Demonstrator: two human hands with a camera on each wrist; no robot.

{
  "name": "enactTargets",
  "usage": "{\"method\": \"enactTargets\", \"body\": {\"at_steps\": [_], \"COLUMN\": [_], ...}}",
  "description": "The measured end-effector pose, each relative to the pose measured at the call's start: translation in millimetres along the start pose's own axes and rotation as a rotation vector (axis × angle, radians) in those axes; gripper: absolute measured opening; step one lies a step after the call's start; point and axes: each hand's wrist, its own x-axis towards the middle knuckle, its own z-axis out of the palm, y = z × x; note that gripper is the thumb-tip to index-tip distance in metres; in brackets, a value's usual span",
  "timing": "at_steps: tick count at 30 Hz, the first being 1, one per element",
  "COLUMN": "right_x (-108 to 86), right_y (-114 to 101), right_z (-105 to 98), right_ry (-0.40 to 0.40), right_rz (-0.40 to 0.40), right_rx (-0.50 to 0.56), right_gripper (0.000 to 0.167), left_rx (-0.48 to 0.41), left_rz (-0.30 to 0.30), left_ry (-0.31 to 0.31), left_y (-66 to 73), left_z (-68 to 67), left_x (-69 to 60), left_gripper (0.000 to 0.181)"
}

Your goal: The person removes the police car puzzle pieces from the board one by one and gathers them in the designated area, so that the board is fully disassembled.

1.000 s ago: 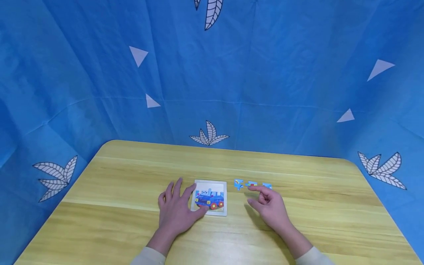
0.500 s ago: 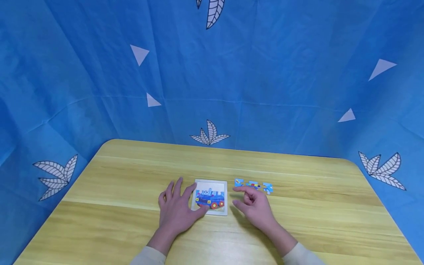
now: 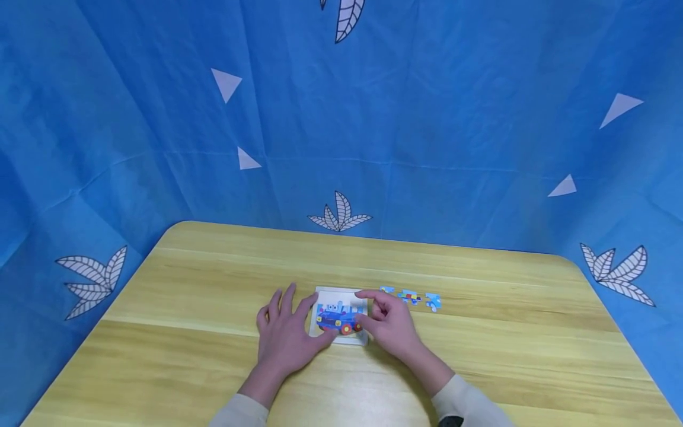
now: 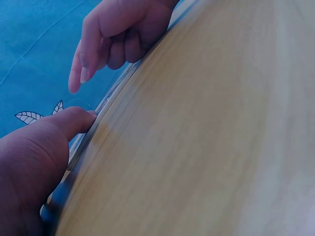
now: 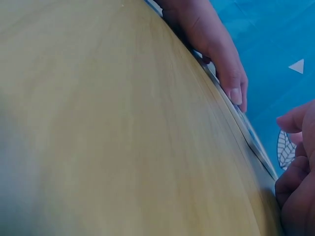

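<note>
Right hand (image 3: 392, 323) moved left, over puzzle tray (image 3: 349, 340)'s right edge.
I see its thumb and forefinger parted; left hand (image 3: 287, 338) spread at tray's left; loose pieces (image 3: 409, 297) right of tray.

Two grips, the left grip (image 3: 285, 339) and right grip (image 3: 393, 327), two sleeves (image 3: 242, 411), one framed puzzle (image 3: 337, 297), three loose puzzle pieces (image 3: 409, 297), one desk (image 3: 224, 267), four white triangles (image 3: 226, 83), four leaf motifs (image 3: 342, 207), the top one cut off

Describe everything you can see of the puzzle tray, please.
The tray is squarish, pale-rimmed, material unclear, lying flat on the table. Its near part holds a blue vehicle picture with eyes and red wheels; its far part shows white. The left hand rests its thumb on the near edge; the right hand is over its right side, contact unclear.
</note>
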Motion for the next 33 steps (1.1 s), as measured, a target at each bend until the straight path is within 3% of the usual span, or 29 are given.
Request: {"method": "enactTargets", "body": {"at_steps": [9,13,22,33], "right_x": [8.7,13.2,23.7,31.8], "right_y": [-0.2,-4.1,-6.4,-3.2], "right_z": [11.1,14.1,17.9,19.9], "right_ry": [-0.017,-0.039,-0.171,-0.325], "right_rz": [-0.029,-0.005,0.018,0.040], "right_rx": [0.017,0.025,-0.073,-0.162], "right_gripper": [0.039,0.041,0.045,0.033], "left_rx": [0.010,0.014,0.004,0.012], "left_rz": [0.011,0.011,0.015,0.013], "left_ry": [0.018,0.017,0.020,0.016], "left_y": [-1.4,-1.8,0.6,-0.4], "left_z": [0.4,0.9,-0.1,-0.3], "left_x": [0.1,0.2,-0.7,-0.8], "left_gripper": [0.086,0.086,0.084,0.086]}}
